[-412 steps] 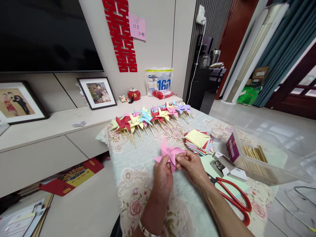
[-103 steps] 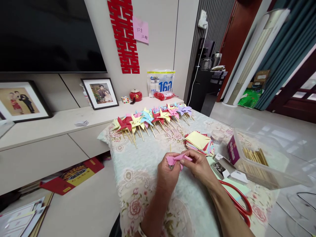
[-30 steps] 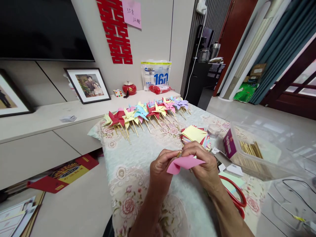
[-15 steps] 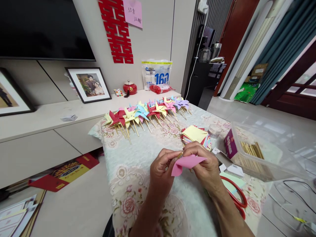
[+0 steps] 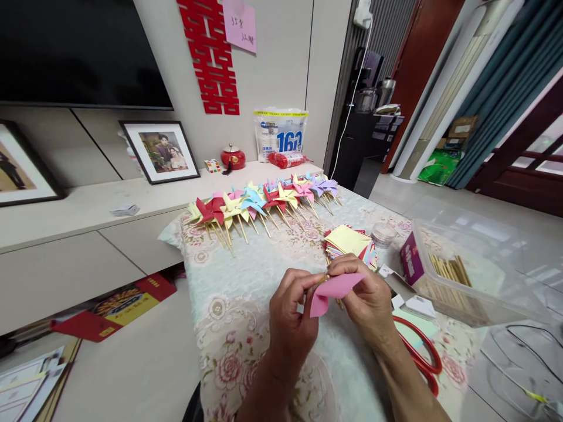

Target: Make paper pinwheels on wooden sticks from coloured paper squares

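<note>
A pink paper pinwheel (image 5: 335,292), partly folded into curved blades, is held between my two hands above the table. My left hand (image 5: 291,308) pinches it from the left, thumb and forefinger at a thin wooden stick (image 5: 324,280) that shows only in part. On the other side my right hand (image 5: 367,296) has closed fingers around the paper's far edge, its fingertips meeting the left ones at the stick. The exact join between stick and paper is hidden by the fingers. Just beyond the hands lies a stack of coloured paper squares (image 5: 349,239), yellow on top.
Several finished pinwheels (image 5: 255,202) lie in a row at the table's back edge. Red-handled scissors (image 5: 422,346) rest right of my right forearm, near a small opened box (image 5: 417,305). A clear bin (image 5: 484,308) holds wooden sticks; a round clear container (image 5: 383,233) stands behind.
Both hands stay together and have shifted very slightly right. The pink paper has tilted a little between the fingers.
</note>
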The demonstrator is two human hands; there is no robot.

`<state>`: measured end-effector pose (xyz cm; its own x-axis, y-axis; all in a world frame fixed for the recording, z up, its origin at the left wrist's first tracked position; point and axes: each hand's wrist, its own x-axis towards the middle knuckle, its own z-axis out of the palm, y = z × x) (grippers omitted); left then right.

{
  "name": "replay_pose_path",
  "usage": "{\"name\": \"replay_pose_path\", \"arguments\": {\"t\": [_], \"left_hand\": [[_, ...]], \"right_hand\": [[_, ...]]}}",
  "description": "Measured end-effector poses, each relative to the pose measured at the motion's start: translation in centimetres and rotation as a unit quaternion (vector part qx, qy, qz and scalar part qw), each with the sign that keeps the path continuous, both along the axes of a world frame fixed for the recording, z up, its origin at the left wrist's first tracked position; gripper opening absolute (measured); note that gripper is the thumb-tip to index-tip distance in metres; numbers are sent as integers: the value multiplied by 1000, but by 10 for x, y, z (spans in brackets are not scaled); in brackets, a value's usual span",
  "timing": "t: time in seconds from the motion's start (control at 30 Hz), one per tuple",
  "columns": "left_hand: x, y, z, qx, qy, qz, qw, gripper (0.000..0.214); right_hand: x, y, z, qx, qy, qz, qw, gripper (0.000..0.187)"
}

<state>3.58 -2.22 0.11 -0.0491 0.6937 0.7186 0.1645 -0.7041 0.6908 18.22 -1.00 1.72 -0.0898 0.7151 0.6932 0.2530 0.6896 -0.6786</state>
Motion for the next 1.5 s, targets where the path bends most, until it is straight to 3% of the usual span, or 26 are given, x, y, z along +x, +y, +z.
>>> {"name": "replay_pose_path", "arguments": {"t": [0.13,0.53,0.7,0.8,0.9,1.0,1.07,1.13,1.23,1.5], "left_hand": [[0,-2,0,11,13,6,1000,27],[0,-6,-8,17,55,6,998,35],[6,-4,-7,14,30,13,999,34],[10,-2,-9,-52,-4,-24,998,30],[13,1,-13,-207,-77,-100,970,15],[16,4,-17,-356,-201,-171,896,4],[17,6,-17,-408,-272,-191,850,8],[17,8,-14,-434,-312,-190,824,9],[15,9,-11,-451,-327,-178,811,11],[15,10,-17,-459,-318,-184,808,8]], "right_hand": [[1,1,1,35,-20,9,999,24],[-2,-4,7,71,-54,-50,995,22],[2,3,3,51,-56,-33,997,17],[7,7,-1,1,-49,-15,999,13],[10,8,-3,-66,-57,-13,996,13],[11,9,-6,-118,-49,-44,991,12],[12,9,-9,-140,-15,-69,988,24],[13,10,-12,-150,17,-81,985,30],[15,13,-16,-139,4,-85,987,27],[14,21,-22,-9,-108,-93,990,28]]}}
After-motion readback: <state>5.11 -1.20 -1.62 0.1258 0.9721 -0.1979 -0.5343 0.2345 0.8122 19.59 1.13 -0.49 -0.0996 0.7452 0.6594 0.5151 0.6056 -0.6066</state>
